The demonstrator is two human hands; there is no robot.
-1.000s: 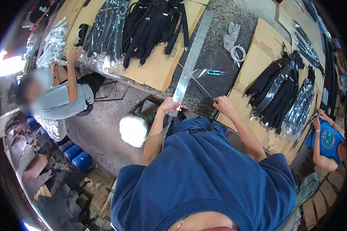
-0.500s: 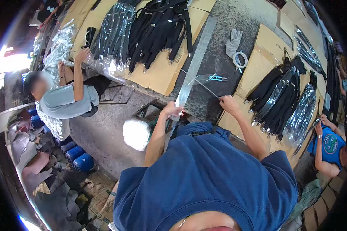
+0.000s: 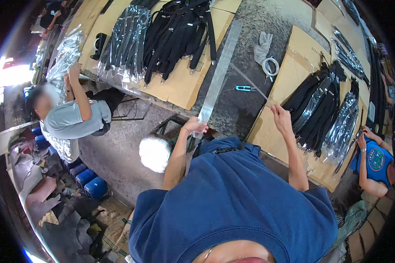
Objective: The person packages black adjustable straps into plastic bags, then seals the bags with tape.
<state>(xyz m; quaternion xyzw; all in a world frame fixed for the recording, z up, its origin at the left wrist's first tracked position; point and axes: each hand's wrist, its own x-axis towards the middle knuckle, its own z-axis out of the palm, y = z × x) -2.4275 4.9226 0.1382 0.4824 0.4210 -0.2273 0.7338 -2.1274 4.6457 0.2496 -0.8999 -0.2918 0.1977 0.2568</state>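
Observation:
My left hand [image 3: 196,126] is closed round the near end of a long, flat metallic strip [image 3: 218,79] that runs away across the dark tabletop. At the edge of the right-hand cardboard, my right hand [image 3: 280,115] pinches the end of a thin grey strand [image 3: 250,83], which slants back toward the metallic strip. Between my hands, farther out, small turquoise thread snips [image 3: 243,88] lie on the dark surface. Beyond them are a white ring-shaped roll [image 3: 271,67] and a crumpled grey cloth [image 3: 262,49].
Black straps [image 3: 175,39] lie on cardboard at the upper left, more black straps [image 3: 314,98] on the right cardboard [image 3: 289,65]. A person in grey [image 3: 74,117] stands at the left, another in blue [image 3: 375,158] at the far right. Blue containers [image 3: 95,187] stand lower left.
My right hand has moved right and slightly away from me, drawing the strand with it. My left hand stays at the strip's near end. The person in grey has brought both hands closer together.

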